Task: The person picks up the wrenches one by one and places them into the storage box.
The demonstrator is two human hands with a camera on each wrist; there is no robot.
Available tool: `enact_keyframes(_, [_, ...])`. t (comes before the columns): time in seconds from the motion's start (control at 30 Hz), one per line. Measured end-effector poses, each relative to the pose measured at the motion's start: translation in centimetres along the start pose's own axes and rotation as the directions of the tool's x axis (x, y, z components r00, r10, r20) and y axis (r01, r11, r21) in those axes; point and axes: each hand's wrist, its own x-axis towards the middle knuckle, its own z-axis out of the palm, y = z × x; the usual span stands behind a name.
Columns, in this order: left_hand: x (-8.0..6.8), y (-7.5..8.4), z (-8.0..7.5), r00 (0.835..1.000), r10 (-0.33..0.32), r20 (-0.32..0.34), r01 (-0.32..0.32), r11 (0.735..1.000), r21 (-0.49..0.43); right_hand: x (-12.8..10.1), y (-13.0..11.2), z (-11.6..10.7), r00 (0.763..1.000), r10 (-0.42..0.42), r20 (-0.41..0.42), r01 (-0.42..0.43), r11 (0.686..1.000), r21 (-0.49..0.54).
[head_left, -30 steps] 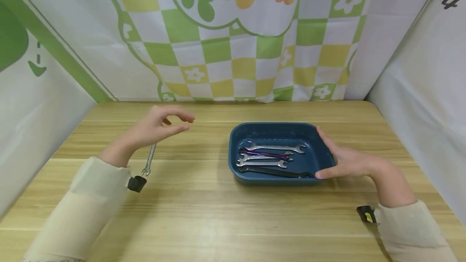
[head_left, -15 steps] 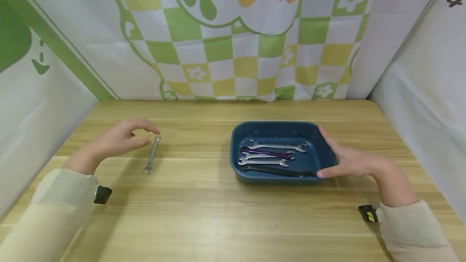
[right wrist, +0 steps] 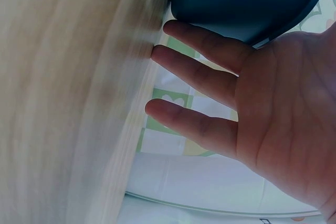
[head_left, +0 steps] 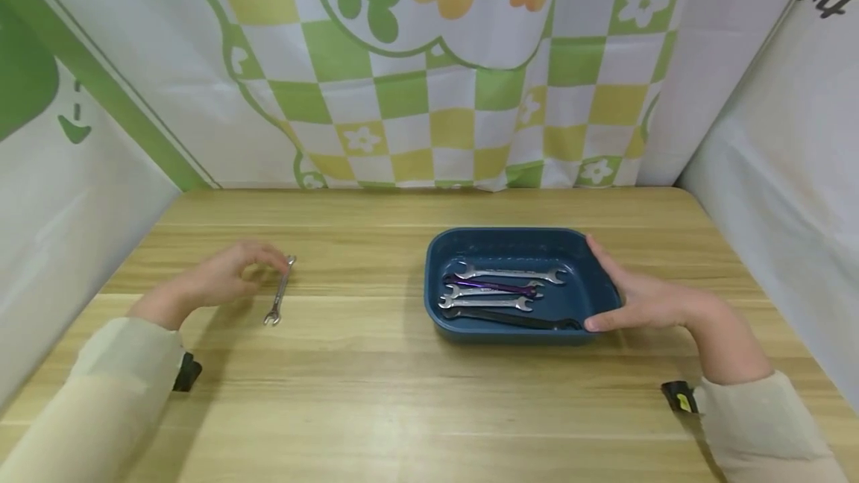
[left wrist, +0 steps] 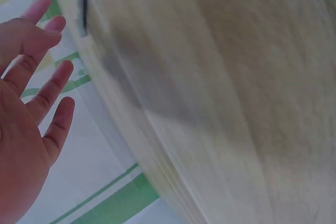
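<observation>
In the head view my left hand (head_left: 224, 274) reaches over the table's left side with bent, loose fingers. Its fingertips overlap the upper part of a silver combination wrench (head_left: 277, 301) on the table; whether they touch it is unclear. The left wrist view shows the fingers spread and part of that wrench (left wrist: 82, 3) beyond them. My right hand (head_left: 647, 298) rests against the right end of a dark blue bin (head_left: 446, 327), thumb on the near rim and a finger at the far corner. Its other fingers extend straight below the bin's wall in the right wrist view.
Inside the bin lie several wrenches: silver ones such as the rearmost wrench (head_left: 510, 274), a purple wrench (head_left: 490, 285) and a black wrench (head_left: 506, 317). A checked cloth (head_left: 429, 118) hangs behind the wooden table (head_left: 376, 393).
My left hand has moved left and down from above the table's left middle to the lone wrench. My right hand and the bin have stayed in place.
</observation>
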Motion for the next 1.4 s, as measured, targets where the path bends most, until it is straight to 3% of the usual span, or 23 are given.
enact_keyframes(0.17, [0.0,-0.3,0.6,1.000,-0.001,0.015,0.000,0.996,0.085,0.1,0.1,0.0,1.000,0.004,-0.002,-0.004,1.000,-0.011])
enact_keyframes(0.33, [0.2,-0.4,1.1,0.998,0.058,-0.007,-0.056,0.986,0.156,0.1,0.1,0.0,1.000,0.006,-0.004,-0.006,1.000,-0.017])
enact_keyframes(0.6, [0.8,-0.2,1.7,0.996,0.080,-0.027,-0.076,0.987,0.139,0.1,0.0,0.0,1.000,0.010,-0.001,-0.010,1.000,-0.015])
enact_keyframes(0.87, [2.1,0.4,2.4,0.987,0.155,-0.035,-0.144,0.965,0.217,0.0,-0.1,0.0,1.000,0.010,0.006,-0.010,1.000,0.007])
enact_keyframes(1.0, [2.8,1.1,2.2,0.991,0.132,0.004,-0.129,0.962,0.240,-0.1,-0.2,0.0,1.000,0.009,0.003,-0.009,1.000,-0.002])
enact_keyframes(1.2, [3.7,2.0,2.2,0.993,0.045,0.107,-0.065,0.979,0.193,0.0,-0.2,0.1,1.000,0.008,0.006,-0.008,1.000,-0.001])
enact_keyframes(1.4, [4.0,2.5,2.3,0.993,-0.006,0.118,-0.015,0.985,0.174,-0.1,-0.2,0.0,1.000,0.007,0.001,-0.007,1.000,-0.004])
